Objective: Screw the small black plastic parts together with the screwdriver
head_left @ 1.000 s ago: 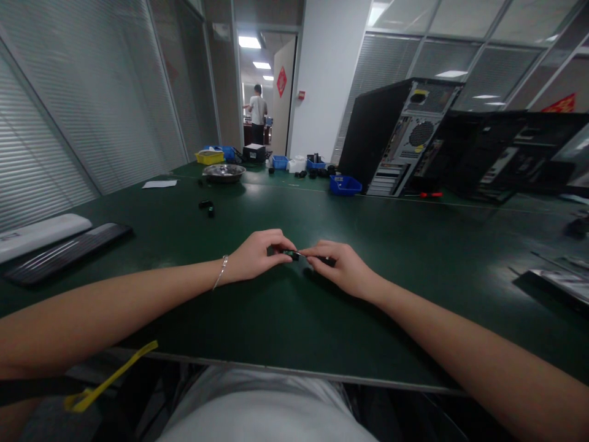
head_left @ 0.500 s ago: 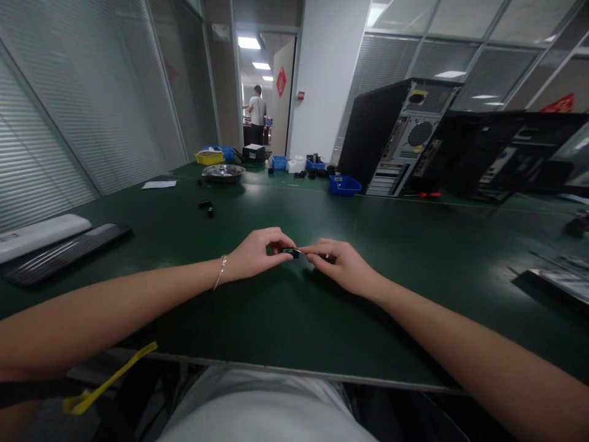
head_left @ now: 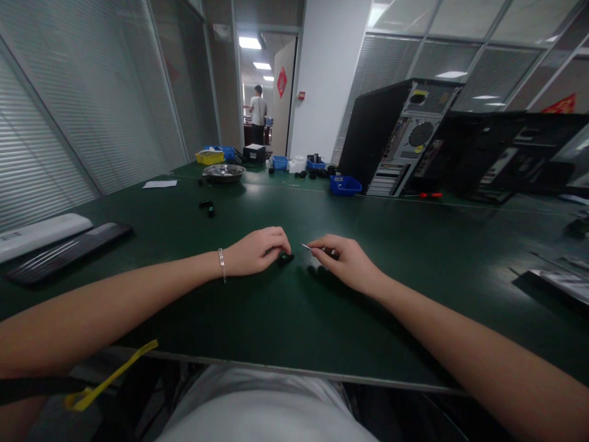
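My left hand (head_left: 262, 250), with a bracelet at its wrist, is closed with thumb and fingertips together at a small black part (head_left: 286, 259) showing some green. The part is low over the dark green tabletop (head_left: 294, 325), partly covered by the fingers; whether it rests on the surface is unclear. Pinched in my right hand (head_left: 343, 259) is a slim tool with a thin metal tip (head_left: 305, 245), which points left toward the part without touching it. The curled fingers hide most of its dark handle.
Further left lie small black pieces (head_left: 207, 207) and a keyboard (head_left: 73, 252). At the back stand a metal bowl (head_left: 224, 173), a blue bin (head_left: 345, 185) and a black computer tower (head_left: 381, 129). A person (head_left: 257, 109) stands beyond the doorway.
My left fingers have turned downward, bringing the black part lower. The tool's tip has drawn away from the part, with my right hand slightly further right.
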Tool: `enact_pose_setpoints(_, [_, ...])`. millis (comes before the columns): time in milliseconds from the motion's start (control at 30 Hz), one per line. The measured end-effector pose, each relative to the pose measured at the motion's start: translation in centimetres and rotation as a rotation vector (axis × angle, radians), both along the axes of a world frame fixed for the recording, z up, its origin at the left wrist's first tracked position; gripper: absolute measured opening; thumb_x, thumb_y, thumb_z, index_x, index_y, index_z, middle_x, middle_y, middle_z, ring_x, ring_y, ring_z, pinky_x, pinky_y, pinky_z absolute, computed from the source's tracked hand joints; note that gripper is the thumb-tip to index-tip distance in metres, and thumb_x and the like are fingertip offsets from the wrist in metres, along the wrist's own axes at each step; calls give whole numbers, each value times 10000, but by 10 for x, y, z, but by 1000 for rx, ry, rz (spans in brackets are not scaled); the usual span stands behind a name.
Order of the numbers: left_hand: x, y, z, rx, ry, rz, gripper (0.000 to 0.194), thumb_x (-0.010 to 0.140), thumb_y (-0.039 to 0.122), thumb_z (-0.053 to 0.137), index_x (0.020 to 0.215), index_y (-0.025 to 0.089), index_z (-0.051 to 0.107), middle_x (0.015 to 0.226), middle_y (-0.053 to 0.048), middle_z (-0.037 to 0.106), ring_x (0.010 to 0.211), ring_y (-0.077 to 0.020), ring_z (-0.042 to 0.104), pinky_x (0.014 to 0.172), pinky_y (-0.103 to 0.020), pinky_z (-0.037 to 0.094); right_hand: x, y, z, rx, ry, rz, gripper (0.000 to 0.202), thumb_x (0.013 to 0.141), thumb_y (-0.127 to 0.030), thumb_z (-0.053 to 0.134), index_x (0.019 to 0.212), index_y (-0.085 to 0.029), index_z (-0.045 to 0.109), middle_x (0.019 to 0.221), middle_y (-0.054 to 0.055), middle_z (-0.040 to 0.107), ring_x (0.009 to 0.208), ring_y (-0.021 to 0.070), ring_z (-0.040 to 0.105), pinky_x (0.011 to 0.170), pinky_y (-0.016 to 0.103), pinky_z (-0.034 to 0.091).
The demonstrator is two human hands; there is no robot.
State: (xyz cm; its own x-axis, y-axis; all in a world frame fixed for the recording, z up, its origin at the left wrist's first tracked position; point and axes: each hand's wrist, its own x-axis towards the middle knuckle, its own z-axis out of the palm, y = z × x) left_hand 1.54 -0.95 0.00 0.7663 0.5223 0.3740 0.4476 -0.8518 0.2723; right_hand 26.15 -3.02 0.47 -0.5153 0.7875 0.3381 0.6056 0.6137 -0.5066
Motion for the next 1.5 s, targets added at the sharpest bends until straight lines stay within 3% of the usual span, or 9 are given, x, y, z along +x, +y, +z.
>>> enact_pose_setpoints(200, [-10, 6, 2, 68, 103, -158, 249, 871, 99, 518, 1101, 153, 598, 1117, -102, 599, 1047, -205, 548, 935, -325, 442, -1, 0, -1, 7, -9, 17, 214, 912, -254, 521, 1024, -209, 697, 920, 44, 683, 806, 168, 607, 695, 280, 448])
enact_pose_setpoints(333, [-13, 12, 1, 122, 134, -201, 212, 898, 169, 546, 1100, 152, 606, 1088, -100, 625, 1017, -199, 565, 906, -320, 460, -1, 0, -1, 0, -11, 31, 219, 918, -264, 514, 1033, -210, 692, 934, 43, 681, 815, 165, 607, 698, 277, 449])
enact_pose_setpoints(567, [-8, 8, 1, 270, 122, -222, 161, 931, 219, 502, 955, 153, 647, 987, -100, 642, 939, -199, 571, 845, -335, 465, -2, 0, -4, -19, -26, 53, 215, 915, -269, 514, 1013, -205, 695, 936, 44, 683, 807, 164, 608, 690, 273, 447])
enact_pose_setpoints(1500, [-3, 3, 1, 216, 144, -212, 185, 938, 181, 460, 972, 154, 641, 976, -100, 657, 937, -195, 581, 852, -315, 464, -4, -1, -4, -17, -25, 107, 213, 915, -254, 506, 997, -208, 697, 917, 43, 680, 804, 164, 607, 683, 268, 443])
